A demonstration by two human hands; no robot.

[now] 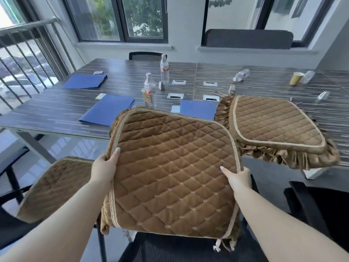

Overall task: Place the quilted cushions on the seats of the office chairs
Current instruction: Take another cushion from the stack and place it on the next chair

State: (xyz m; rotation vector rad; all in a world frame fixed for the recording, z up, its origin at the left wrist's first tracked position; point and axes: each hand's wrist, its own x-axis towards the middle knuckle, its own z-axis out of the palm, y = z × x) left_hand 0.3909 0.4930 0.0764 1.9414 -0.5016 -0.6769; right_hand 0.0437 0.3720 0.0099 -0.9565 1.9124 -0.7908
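Two hands grip one brown quilted cushion (173, 173) by its side edges, left hand (103, 168) and right hand (236, 176) each with thumb on top, holding it directly over the black mesh chair seat (170, 250), near edge low and far edge tilted up toward the counter (56, 110). A second cushion (54, 188) covers the left chair; a third (273, 121) lies on the counter, right.
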